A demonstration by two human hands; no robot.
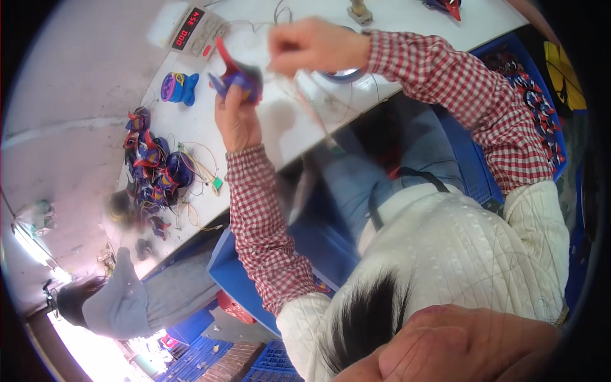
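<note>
Above the worktop (198, 121), the left hand's (239, 121) fingers pinch a red-and-purple piece (249, 76); the blurred right hand's (318, 46) grip cannot be told. Wire handling seems underway; next calls for steadying the piece.

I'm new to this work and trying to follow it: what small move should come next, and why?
Perhaps ease the right hand slowly toward the purple-and-red part: the left hand holds that part, while the right hand is blurred and apart from it, with blurred, wire-like strands below it in the view.
</note>
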